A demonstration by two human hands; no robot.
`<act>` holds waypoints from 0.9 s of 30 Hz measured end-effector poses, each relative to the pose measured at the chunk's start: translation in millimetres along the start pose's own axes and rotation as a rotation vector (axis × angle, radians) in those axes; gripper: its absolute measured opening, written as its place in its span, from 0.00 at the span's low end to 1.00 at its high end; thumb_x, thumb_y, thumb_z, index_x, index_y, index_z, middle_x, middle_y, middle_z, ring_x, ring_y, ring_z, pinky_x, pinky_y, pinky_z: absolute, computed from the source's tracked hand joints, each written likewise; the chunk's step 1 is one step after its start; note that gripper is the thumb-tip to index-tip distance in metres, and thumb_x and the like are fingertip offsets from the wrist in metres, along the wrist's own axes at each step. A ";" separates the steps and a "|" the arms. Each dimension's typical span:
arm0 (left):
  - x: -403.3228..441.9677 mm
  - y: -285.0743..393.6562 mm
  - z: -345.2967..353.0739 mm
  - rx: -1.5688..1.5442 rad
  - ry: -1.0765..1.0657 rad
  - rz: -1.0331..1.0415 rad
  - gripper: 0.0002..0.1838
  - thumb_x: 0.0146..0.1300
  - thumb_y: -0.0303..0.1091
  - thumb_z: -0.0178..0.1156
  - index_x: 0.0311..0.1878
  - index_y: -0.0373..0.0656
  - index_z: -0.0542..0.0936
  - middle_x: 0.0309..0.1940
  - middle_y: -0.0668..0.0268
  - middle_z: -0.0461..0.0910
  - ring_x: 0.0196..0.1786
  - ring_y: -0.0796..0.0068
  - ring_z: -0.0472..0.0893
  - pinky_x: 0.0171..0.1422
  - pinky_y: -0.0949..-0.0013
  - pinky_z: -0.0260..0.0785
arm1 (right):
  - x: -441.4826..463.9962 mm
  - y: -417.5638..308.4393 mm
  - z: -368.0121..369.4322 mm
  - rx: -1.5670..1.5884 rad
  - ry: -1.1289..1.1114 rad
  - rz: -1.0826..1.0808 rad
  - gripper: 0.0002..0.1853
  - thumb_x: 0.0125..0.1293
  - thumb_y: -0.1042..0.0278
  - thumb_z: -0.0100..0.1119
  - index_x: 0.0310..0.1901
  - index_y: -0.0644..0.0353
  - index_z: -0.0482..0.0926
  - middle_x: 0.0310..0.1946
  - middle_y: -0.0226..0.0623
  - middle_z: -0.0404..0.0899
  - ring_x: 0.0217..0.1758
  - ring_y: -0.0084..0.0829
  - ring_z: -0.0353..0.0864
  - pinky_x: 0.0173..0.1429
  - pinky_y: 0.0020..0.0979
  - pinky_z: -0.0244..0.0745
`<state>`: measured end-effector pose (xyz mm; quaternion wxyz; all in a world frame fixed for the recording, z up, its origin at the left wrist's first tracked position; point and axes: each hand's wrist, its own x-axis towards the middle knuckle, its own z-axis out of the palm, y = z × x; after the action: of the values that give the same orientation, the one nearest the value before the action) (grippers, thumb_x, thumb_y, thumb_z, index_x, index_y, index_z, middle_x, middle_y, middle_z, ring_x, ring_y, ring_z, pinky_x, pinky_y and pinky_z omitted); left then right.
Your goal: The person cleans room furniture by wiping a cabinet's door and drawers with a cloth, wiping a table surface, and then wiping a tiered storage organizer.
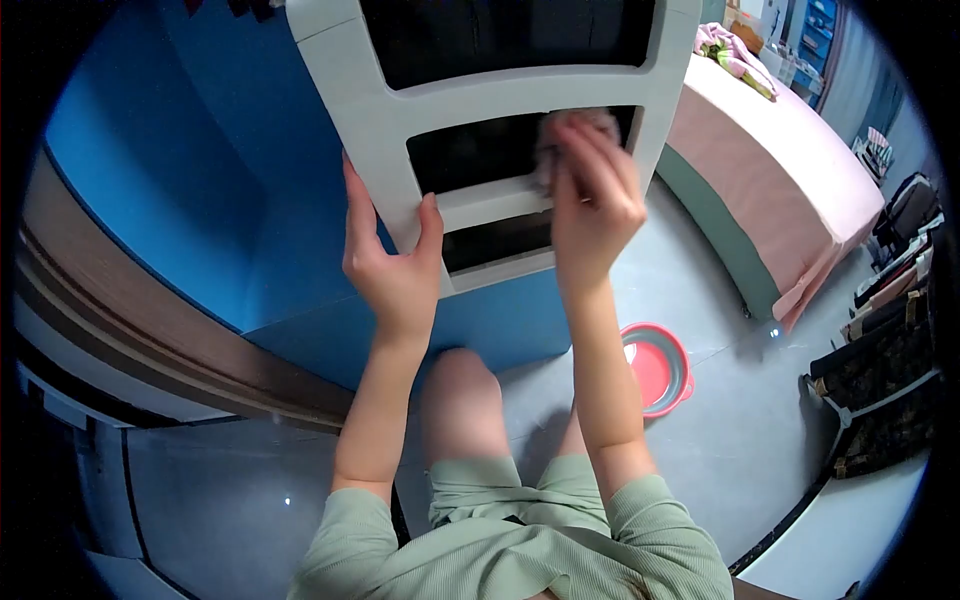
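A white frame (pixel 480 95) with dark openings stands in front of me, on or against a blue surface. My left hand (pixel 392 265) grips the frame's lower left side rail, thumb on the front face and fingers along the outer edge. My right hand (pixel 600 205) is closed on a crumpled greyish-pink cloth (pixel 548 150), slightly blurred, over the right part of the middle opening and the crossbar below it. The lowest opening lies just left of my right wrist.
A blue compartment (pixel 170 200) is at the left. On the floor at my right sits a pink and grey basin (pixel 655 372). Beyond it is a bed with a pink cover (pixel 790 160). Clothes and a dark folding rack (pixel 880 420) line the right edge.
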<state>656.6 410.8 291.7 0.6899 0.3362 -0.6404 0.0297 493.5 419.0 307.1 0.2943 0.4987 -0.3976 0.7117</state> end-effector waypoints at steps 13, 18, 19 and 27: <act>3.7 7.4 -7.9 0.020 -0.090 -0.049 0.40 0.54 0.28 0.65 0.68 0.33 0.58 0.60 0.46 0.69 0.61 0.50 0.72 0.61 0.60 0.66 | 29.0 -34.4 -12.5 0.225 -0.037 -0.309 0.14 0.45 0.79 0.64 0.36 0.56 0.85 0.38 0.36 0.83 0.43 0.34 0.81 0.48 0.32 0.77; 31.5 15.4 -14.3 0.125 0.034 0.278 0.45 0.54 0.31 0.66 0.71 0.34 0.51 0.63 0.48 0.66 0.65 0.48 0.67 0.64 0.57 0.63 | 84.0 2.1 -15.4 0.062 0.124 -0.171 0.12 0.52 0.82 0.61 0.36 0.54 0.85 0.38 0.34 0.83 0.45 0.34 0.82 0.50 0.31 0.76; 38.7 16.5 -18.6 0.231 0.028 0.336 0.46 0.54 0.32 0.66 0.71 0.34 0.50 0.63 0.48 0.66 0.65 0.48 0.66 0.64 0.57 0.63 | 91.1 7.5 -12.1 0.007 0.118 -0.177 0.11 0.53 0.81 0.60 0.37 0.54 0.85 0.39 0.34 0.83 0.45 0.34 0.82 0.49 0.30 0.76; 48.6 20.5 -17.4 0.226 -0.028 0.210 0.40 0.48 0.37 0.70 0.65 0.37 0.65 0.58 0.49 0.71 0.63 0.51 0.69 0.62 0.57 0.67 | 84.0 -39.6 27.7 0.118 -0.071 -0.224 0.11 0.52 0.80 0.61 0.37 0.58 0.84 0.39 0.36 0.83 0.42 0.34 0.83 0.45 0.30 0.79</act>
<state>670.6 416.5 345.2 0.6318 0.3432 -0.6743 0.1686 511.3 417.3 402.4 0.3280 0.5815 -0.3070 0.6783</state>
